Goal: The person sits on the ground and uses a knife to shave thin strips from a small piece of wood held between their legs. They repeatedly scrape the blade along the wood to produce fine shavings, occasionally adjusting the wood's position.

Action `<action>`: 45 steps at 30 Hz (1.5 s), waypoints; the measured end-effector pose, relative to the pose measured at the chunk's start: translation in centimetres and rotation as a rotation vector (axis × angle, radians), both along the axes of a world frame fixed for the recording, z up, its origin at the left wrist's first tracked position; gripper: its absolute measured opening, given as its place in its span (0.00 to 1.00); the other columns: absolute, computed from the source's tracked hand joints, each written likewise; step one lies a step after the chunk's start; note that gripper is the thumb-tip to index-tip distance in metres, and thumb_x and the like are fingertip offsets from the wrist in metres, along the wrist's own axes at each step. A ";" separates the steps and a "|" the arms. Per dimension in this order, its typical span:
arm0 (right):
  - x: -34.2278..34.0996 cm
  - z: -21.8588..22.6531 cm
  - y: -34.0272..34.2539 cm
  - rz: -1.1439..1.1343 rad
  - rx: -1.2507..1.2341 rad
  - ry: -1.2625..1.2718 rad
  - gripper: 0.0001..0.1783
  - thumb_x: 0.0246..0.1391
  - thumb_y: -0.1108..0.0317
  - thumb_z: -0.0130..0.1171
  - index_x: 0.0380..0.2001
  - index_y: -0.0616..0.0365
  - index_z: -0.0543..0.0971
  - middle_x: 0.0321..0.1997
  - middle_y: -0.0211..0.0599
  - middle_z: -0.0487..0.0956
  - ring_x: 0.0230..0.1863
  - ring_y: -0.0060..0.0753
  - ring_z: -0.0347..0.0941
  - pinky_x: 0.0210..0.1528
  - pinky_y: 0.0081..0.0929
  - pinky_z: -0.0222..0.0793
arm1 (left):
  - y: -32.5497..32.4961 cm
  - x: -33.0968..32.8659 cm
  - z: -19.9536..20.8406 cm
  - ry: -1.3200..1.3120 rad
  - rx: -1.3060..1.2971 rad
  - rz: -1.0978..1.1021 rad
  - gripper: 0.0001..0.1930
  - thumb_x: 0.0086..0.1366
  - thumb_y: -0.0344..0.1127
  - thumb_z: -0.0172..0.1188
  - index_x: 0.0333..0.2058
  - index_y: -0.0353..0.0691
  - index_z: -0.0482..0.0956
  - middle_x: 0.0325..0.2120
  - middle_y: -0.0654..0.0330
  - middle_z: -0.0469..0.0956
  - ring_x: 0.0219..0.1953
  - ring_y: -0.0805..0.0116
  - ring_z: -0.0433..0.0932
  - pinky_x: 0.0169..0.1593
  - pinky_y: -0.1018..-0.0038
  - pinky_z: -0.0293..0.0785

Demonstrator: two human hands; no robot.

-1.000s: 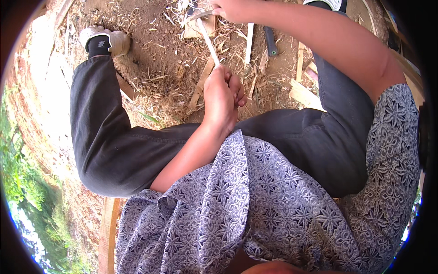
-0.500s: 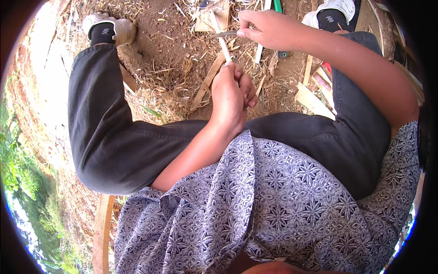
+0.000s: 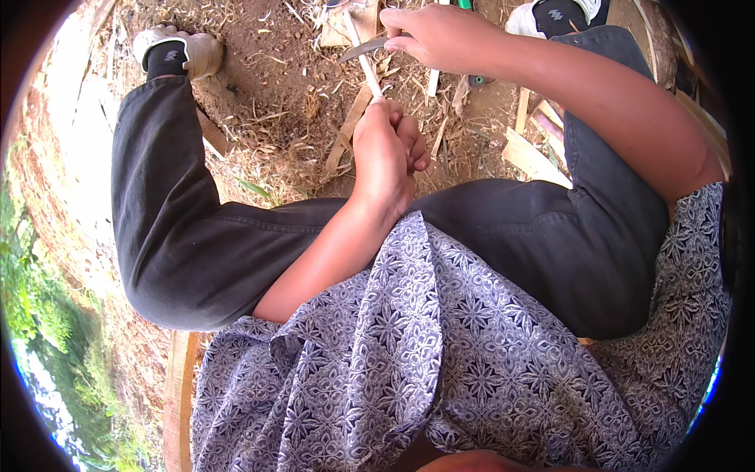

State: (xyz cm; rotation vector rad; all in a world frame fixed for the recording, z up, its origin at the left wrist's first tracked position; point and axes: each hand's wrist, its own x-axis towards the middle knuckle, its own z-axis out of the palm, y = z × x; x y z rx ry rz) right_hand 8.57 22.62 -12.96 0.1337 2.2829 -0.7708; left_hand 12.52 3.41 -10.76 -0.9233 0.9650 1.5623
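My left hand (image 3: 385,145) is closed round the near end of a pale wooden stick (image 3: 367,69), which points away from me and slightly left. At the top, my right hand (image 3: 432,35) grips a knife with a dark, curved blade (image 3: 364,49); its handle is hidden in the fist. The blade lies across the stick near its far part, pointing left. Beyond the stick's far end, a flat wooden block (image 3: 340,27) rests on the ground.
Dry shavings cover the brown soil (image 3: 267,102). A wood strip (image 3: 346,138) lies beside my left hand, and split pieces (image 3: 535,160) lie near my right knee. A green object (image 3: 465,4) is partly hidden behind my right hand. My shoes (image 3: 206,53) stand at both sides.
Both hands, the stick and the knife appear shifted slightly left and up, along with the whole view. The blade is still across the stick, now tilted more steeply.
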 end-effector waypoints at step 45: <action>6.2 1.7 -7.5 -0.762 -0.290 0.517 0.25 0.65 0.60 0.50 0.65 0.44 0.77 0.38 0.49 0.85 0.37 0.46 0.83 0.43 0.41 0.76 | 0.3 -17.3 6.7 1.656 -0.851 -1.839 0.21 0.77 0.53 0.46 0.41 0.42 0.80 0.35 0.51 0.85 0.43 0.49 0.84 0.48 0.52 0.76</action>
